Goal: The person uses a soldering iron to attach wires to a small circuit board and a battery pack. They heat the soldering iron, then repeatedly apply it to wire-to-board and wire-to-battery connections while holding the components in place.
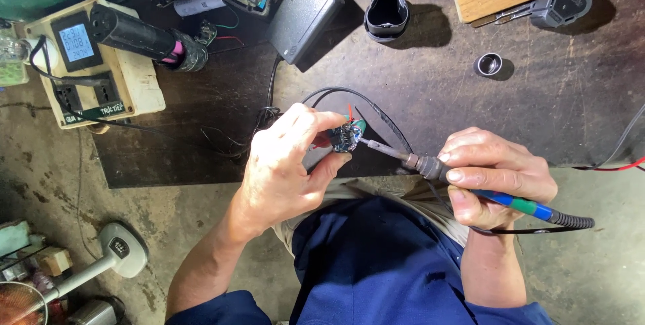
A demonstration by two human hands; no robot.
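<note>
A small round board [341, 138] is held up in the left hand [285, 164], just over the near edge of the dark worktop [470, 97]. It is pinched between the thumb and the fingers [316, 123], which are closed on it. Thin red and black wires come out of the board.

A soldering iron [470, 187] is held in the right hand [494, 177]. The fingers of that hand are closed around its blue and green handle. The metal tip is pressed against the right side of the board. A black cord runs from the back of the handle.

Farther back on the worktop, a black box [306, 13], a black cup-shaped shell [387, 13] and a small metal ring [489, 64] are seen. A white socket box [101, 70] with a little screen is set at the left, and a black tube [144, 36] lies across it.
</note>
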